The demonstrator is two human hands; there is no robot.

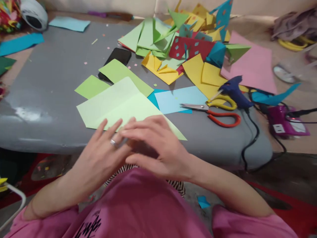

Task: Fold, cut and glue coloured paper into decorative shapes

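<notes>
My left hand (pixel 109 152), with a ring on one finger, is spread open at the near edge of the grey table (pixel 61 72). My right hand (pixel 158 148) meets it, its curved fingers reaching over the left fingertips and its thumb apart. Nothing shows in either hand. Just beyond them lies a creased pale green sheet (pixel 121 102), with brighter green pieces (pixel 126 76) behind it. To its right are a light blue piece (pixel 173 99) and open scissors (pixel 223 115) with red and yellow handles.
A blue glue gun (pixel 236 92) with a black cord lies at the right, near a purple power box (pixel 284 122). Folded papers (pixel 158 36) pile up at the back. A black phone (pixel 119 58) lies behind the green pieces. Pink paper (pixel 255 62) is at the back right.
</notes>
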